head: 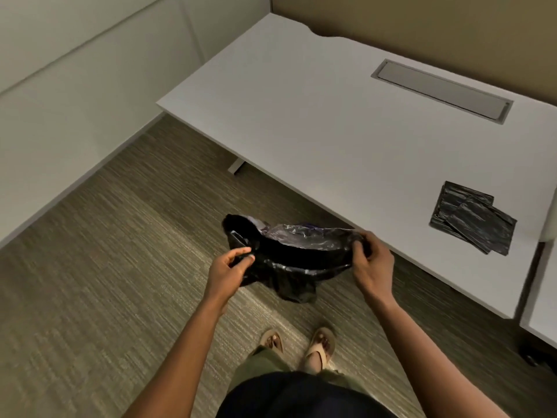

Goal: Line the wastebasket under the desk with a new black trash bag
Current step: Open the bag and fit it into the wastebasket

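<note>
Black glossy trash bag (289,260); white desk (331,122); striped olive carpet (105,267)

Hands: two, a left hand (230,271) and a right hand (372,260), both in front of the desk (316,131)
Opened black trash bags: one (289,260), in front of the desk's near edge
Folded black bags: two, overlapping (473,218), on the desk
Desks: one
Cable hatches: one (441,90), in the desk's top
Sandalled feet: two (298,345), on the carpet before the desk

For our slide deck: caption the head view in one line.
Both hands, left and right, hold a black bag open beside the desk.
</note>
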`<state>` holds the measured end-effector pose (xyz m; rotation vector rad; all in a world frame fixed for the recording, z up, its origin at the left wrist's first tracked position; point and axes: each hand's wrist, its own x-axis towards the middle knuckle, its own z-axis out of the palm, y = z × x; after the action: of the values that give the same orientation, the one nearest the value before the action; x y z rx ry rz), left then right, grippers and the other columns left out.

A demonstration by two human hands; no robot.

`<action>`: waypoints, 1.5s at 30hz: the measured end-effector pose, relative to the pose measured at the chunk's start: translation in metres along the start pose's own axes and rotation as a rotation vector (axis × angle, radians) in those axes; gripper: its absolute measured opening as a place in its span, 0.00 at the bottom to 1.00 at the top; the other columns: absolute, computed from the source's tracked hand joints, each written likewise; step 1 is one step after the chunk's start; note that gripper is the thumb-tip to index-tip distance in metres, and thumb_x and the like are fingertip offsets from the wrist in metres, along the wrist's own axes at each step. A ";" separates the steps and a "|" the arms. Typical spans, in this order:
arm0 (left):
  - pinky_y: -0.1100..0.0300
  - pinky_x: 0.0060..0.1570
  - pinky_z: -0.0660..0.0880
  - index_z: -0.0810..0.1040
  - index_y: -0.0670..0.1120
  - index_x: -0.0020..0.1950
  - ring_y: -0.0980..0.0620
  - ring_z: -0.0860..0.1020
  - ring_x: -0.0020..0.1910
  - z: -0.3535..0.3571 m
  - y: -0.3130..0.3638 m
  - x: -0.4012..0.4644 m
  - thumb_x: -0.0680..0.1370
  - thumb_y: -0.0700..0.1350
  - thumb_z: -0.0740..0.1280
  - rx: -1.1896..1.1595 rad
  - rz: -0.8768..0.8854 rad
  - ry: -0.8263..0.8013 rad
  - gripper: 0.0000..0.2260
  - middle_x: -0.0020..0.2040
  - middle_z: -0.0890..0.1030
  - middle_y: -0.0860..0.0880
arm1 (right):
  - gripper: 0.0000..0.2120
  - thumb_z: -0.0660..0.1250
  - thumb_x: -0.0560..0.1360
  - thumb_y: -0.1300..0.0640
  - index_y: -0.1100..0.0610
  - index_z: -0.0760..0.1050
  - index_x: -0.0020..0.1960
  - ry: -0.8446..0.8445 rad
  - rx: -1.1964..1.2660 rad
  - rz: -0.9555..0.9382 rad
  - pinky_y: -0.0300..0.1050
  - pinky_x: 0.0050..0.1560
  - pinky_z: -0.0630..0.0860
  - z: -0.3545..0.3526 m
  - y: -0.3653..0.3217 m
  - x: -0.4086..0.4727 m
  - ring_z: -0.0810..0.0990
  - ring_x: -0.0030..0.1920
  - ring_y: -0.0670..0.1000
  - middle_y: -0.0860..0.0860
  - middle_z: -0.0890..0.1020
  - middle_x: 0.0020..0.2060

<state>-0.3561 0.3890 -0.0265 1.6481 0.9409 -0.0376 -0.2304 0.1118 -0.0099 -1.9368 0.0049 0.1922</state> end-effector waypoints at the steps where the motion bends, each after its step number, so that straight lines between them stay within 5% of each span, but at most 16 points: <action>1: 0.62 0.44 0.80 0.87 0.56 0.48 0.56 0.85 0.48 0.001 -0.002 -0.001 0.77 0.52 0.73 -0.001 -0.034 0.049 0.04 0.45 0.88 0.56 | 0.11 0.64 0.80 0.53 0.38 0.81 0.50 -0.019 0.005 0.057 0.35 0.42 0.81 -0.001 0.002 0.000 0.84 0.47 0.40 0.39 0.86 0.46; 5: 0.61 0.29 0.69 0.85 0.52 0.41 0.56 0.77 0.30 0.015 0.010 0.002 0.80 0.58 0.68 0.128 -0.014 0.266 0.14 0.27 0.79 0.57 | 0.14 0.65 0.81 0.59 0.40 0.82 0.49 -0.038 0.015 0.163 0.41 0.44 0.82 -0.001 0.014 0.007 0.86 0.47 0.44 0.43 0.86 0.45; 8: 0.59 0.36 0.76 0.84 0.50 0.50 0.48 0.83 0.43 0.028 0.023 0.019 0.80 0.47 0.70 0.119 -0.084 0.329 0.04 0.46 0.86 0.48 | 0.12 0.66 0.80 0.59 0.45 0.84 0.53 -0.060 0.116 0.201 0.44 0.47 0.84 0.003 0.016 0.019 0.87 0.48 0.46 0.46 0.88 0.48; 12: 0.54 0.58 0.78 0.78 0.41 0.70 0.40 0.80 0.63 0.049 0.028 0.049 0.76 0.36 0.72 0.229 -0.156 0.271 0.21 0.67 0.79 0.40 | 0.07 0.66 0.80 0.62 0.57 0.83 0.48 0.057 0.332 0.530 0.50 0.45 0.80 0.023 0.022 0.047 0.83 0.46 0.55 0.59 0.86 0.49; 15: 0.51 0.71 0.71 0.71 0.41 0.76 0.39 0.73 0.73 0.059 0.029 0.076 0.75 0.36 0.74 0.394 -0.089 0.180 0.30 0.76 0.69 0.41 | 0.04 0.66 0.80 0.60 0.57 0.79 0.48 0.196 0.563 0.760 0.49 0.42 0.79 0.031 0.019 0.066 0.80 0.44 0.54 0.58 0.81 0.47; 17: 0.50 0.74 0.67 0.64 0.44 0.81 0.40 0.68 0.76 0.061 0.030 0.090 0.72 0.40 0.78 0.524 0.016 0.101 0.40 0.79 0.63 0.42 | 0.04 0.65 0.80 0.59 0.55 0.79 0.49 0.189 0.707 0.748 0.49 0.45 0.80 0.032 0.013 0.073 0.81 0.45 0.53 0.56 0.82 0.46; 21: 0.47 0.62 0.76 0.54 0.46 0.83 0.40 0.73 0.65 0.052 0.028 0.097 0.63 0.52 0.84 0.957 0.480 0.057 0.57 0.70 0.71 0.39 | 0.09 0.62 0.82 0.60 0.54 0.80 0.48 0.073 1.041 0.546 0.48 0.52 0.83 0.026 0.012 0.065 0.86 0.46 0.51 0.53 0.86 0.44; 25: 0.50 0.56 0.75 0.41 0.45 0.84 0.44 0.74 0.54 0.044 0.015 0.092 0.58 0.66 0.81 1.118 0.606 0.052 0.69 0.58 0.77 0.40 | 0.13 0.59 0.83 0.62 0.52 0.79 0.46 0.077 1.152 0.516 0.43 0.51 0.79 0.020 0.042 0.044 0.83 0.46 0.48 0.49 0.85 0.43; 31: 0.49 0.56 0.75 0.37 0.47 0.84 0.44 0.72 0.54 0.063 -0.027 0.111 0.56 0.70 0.79 1.132 0.619 -0.030 0.72 0.58 0.77 0.42 | 0.09 0.65 0.77 0.60 0.50 0.81 0.42 0.204 1.116 0.599 0.37 0.50 0.74 0.023 0.092 0.027 0.81 0.44 0.46 0.48 0.84 0.42; 36: 0.49 0.57 0.75 0.37 0.46 0.84 0.44 0.73 0.57 0.091 -0.073 0.148 0.58 0.70 0.78 1.171 0.581 -0.108 0.71 0.61 0.76 0.43 | 0.07 0.64 0.82 0.58 0.52 0.79 0.46 0.316 0.855 0.820 0.46 0.50 0.78 0.062 0.144 0.034 0.83 0.43 0.50 0.51 0.84 0.43; 41: 0.47 0.60 0.75 0.37 0.46 0.84 0.42 0.74 0.61 0.108 -0.137 0.176 0.57 0.68 0.79 1.238 0.453 -0.190 0.71 0.74 0.69 0.41 | 0.05 0.64 0.82 0.57 0.55 0.78 0.53 0.360 0.752 0.993 0.47 0.47 0.78 0.093 0.201 0.033 0.81 0.39 0.51 0.53 0.83 0.42; 45: 0.48 0.67 0.71 0.53 0.46 0.84 0.43 0.69 0.69 0.117 -0.195 0.179 0.61 0.66 0.78 1.256 0.267 -0.340 0.60 0.77 0.65 0.45 | 0.06 0.65 0.82 0.56 0.57 0.79 0.52 0.392 0.679 1.111 0.52 0.49 0.80 0.109 0.237 0.024 0.83 0.38 0.53 0.56 0.84 0.41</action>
<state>-0.2977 0.3892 -0.3096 2.7662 0.3772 -0.8409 -0.2442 0.1277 -0.2712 -1.0818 1.2523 0.4603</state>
